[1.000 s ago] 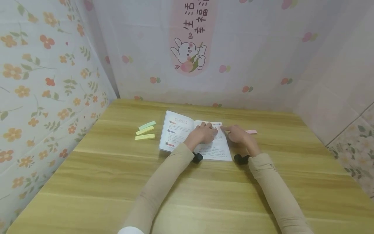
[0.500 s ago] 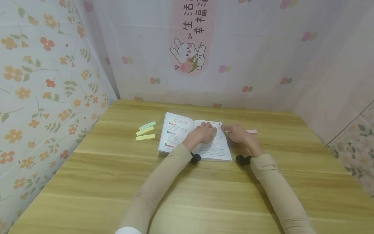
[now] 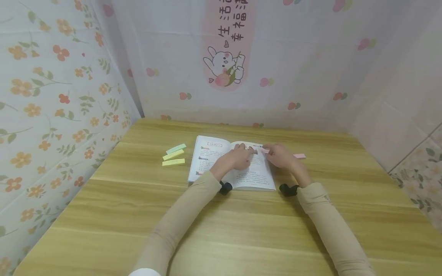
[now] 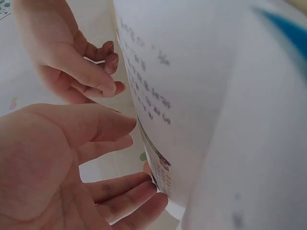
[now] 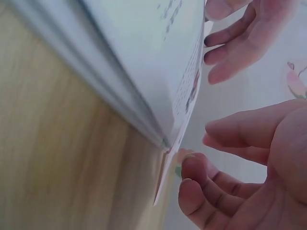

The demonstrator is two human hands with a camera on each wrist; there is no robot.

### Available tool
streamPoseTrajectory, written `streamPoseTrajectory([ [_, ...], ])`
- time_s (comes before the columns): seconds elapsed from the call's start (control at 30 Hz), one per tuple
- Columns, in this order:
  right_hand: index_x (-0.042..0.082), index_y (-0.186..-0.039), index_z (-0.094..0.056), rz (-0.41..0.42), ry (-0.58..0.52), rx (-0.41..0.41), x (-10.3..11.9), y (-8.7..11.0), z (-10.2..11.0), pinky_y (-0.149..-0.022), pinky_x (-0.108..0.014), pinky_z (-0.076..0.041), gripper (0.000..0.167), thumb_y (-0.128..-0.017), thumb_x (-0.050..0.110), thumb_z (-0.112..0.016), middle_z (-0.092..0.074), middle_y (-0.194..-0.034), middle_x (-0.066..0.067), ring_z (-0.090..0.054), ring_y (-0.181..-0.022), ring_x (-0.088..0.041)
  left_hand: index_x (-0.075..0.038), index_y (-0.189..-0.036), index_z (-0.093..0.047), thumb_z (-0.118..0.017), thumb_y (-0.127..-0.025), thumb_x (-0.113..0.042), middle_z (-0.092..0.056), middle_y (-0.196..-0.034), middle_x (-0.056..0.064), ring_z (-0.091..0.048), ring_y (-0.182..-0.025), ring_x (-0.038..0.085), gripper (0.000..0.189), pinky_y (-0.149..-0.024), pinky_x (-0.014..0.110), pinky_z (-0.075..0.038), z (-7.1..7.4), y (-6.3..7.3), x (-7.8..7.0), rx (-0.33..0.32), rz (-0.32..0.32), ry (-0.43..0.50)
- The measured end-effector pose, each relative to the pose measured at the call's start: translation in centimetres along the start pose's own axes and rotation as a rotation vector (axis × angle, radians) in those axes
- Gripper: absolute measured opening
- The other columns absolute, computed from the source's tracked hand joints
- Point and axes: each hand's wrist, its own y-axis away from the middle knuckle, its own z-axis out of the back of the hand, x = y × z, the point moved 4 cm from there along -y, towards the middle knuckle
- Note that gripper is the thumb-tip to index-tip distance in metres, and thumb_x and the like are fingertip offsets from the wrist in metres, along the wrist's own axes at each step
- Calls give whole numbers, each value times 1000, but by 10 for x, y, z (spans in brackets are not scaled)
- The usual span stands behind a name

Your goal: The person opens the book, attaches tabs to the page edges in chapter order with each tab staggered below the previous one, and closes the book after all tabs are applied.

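Note:
An open book (image 3: pixel 253 176) with printed pages lies at the middle of the table. Straight fingertips of my left hand (image 3: pixel 239 158) rest on its right page, beside a small coloured picture. At that page's outer edge is my right hand (image 3: pixel 280 156), its fingers loosely bent. A pink paper strip (image 3: pixel 265 151) sticks out from the page edge beside the right fingertips; the right wrist view shows this pink strip (image 5: pixel 160 184) projecting past the pages, with a gap between it and the bent fingers (image 5: pixel 194 167). Neither hand grips anything.
Left of the book lie a green strip (image 3: pixel 176 148) and two yellow strips (image 3: pixel 173 162). Another pink strip (image 3: pixel 299 156) is on the wooden table (image 3: pixel 241 230) behind the right hand. A patterned cloth (image 3: pixel 165 76) hangs along the table's back edge.
My right fingers have drawn back from the page edge, bringing the pink strip there into view. My left hand has slid slightly left on the page.

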Motion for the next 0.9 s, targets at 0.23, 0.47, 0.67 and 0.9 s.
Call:
streamPoseTrajectory([
  [0.23,-7,-139,-54,11,15,-27,10,4,3,-77,-46,-52,44,-96,3,-55,-65,-112,-30,-59,-102,-41,-15,-157,-37,-47,-106,-19,-35,-155,20,-37,-137,31,53,-111,46,-39,1,5,-1,-9,6,-6],
  [0.47,-7,-139,-54,18,27,-45,15,7,4,-78,-46,-52,44,-96,4,-55,-62,-114,-31,-58,-100,-39,-17,-157,-38,-50,-104,-19,-39,-151,21,-41,-133,31,54,-105,46,-45,1,7,0,-37,3,-30],
  [0.67,-7,-138,-55,28,22,-70,15,9,5,-80,-49,-53,44,-95,3,-56,-60,-115,-32,-59,-100,-41,-20,-157,-39,-52,-103,-19,-41,-148,20,-42,-129,30,55,-99,43,-48,2,13,5,-37,32,-50],
  [0.9,-5,-138,-56,28,23,-68,17,12,8,-81,-50,-51,43,-96,6,-56,-60,-117,-32,-59,-101,-41,-14,-158,-35,-51,-103,-19,-36,-153,22,-39,-137,33,58,-106,44,-44,2,22,14,-37,44,-69],
])
